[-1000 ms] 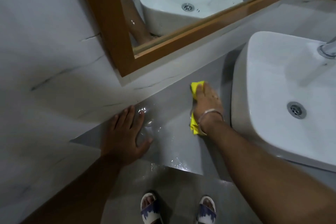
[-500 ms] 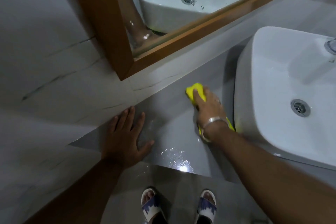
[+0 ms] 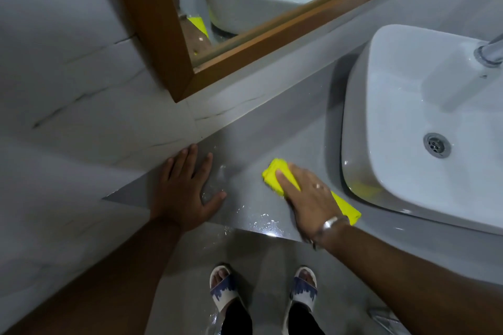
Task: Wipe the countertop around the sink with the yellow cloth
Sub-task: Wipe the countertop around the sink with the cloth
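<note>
A folded yellow cloth (image 3: 275, 174) lies flat on the grey countertop (image 3: 266, 141), left of the white basin (image 3: 408, 106). My right hand (image 3: 307, 196) presses down on the cloth, fingers stretched over it; the cloth's ends stick out beyond the fingertips and beside the wrist. My left hand (image 3: 185, 190) rests flat on the counter's left end, fingers spread, holding nothing. Water drops shine on the counter near its front edge.
A wood-framed mirror (image 3: 245, 43) hangs on the marble wall (image 3: 68, 90) behind the counter. A chrome tap (image 3: 490, 51) stands at the basin's far right. Below the counter edge, two feet in sandals (image 3: 226, 291) stand on the wet grey floor.
My right hand has slid the cloth from near the back wall toward the counter's front edge. My left hand has stayed in place.
</note>
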`<control>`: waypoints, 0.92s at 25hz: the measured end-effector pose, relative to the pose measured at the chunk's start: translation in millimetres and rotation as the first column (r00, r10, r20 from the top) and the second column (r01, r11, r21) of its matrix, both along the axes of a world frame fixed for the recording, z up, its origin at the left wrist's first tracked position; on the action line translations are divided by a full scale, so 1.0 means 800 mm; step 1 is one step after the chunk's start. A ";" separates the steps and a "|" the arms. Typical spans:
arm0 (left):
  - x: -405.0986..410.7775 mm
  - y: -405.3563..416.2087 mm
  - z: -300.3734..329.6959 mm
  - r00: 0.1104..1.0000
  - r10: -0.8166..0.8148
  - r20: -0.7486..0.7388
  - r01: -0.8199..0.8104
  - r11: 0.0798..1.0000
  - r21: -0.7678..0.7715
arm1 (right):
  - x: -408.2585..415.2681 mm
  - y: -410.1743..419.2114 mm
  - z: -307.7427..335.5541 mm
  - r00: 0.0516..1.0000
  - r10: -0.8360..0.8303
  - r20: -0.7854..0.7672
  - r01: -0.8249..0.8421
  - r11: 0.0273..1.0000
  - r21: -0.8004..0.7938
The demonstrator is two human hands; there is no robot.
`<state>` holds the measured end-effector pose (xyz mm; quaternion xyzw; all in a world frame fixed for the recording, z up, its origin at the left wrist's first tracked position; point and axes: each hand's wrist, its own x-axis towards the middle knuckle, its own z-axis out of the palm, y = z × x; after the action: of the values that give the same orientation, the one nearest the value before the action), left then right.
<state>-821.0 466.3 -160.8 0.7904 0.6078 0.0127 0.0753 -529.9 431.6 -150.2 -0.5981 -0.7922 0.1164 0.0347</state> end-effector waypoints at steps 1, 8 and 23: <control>0.000 0.000 -0.001 1.000 0.003 0.001 -0.003 1.000 0.008 | -0.009 0.021 0.000 0.994 -0.112 -0.014 0.112 0.994 -0.012; 0.002 0.000 -0.003 1.000 0.004 0.002 -0.004 1.000 0.011 | -0.012 -0.069 0.006 0.930 0.368 -0.008 -0.368 0.928 -0.061; 0.002 0.000 0.001 0.999 -0.018 -0.043 0.020 0.999 0.035 | 0.031 -0.010 -0.001 0.986 0.162 -0.032 -0.161 0.986 0.033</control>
<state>-819.3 466.3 -160.1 0.7974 0.6015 0.0058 0.0482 -504.8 423.6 -151.1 -0.5293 -0.8390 0.1170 0.0481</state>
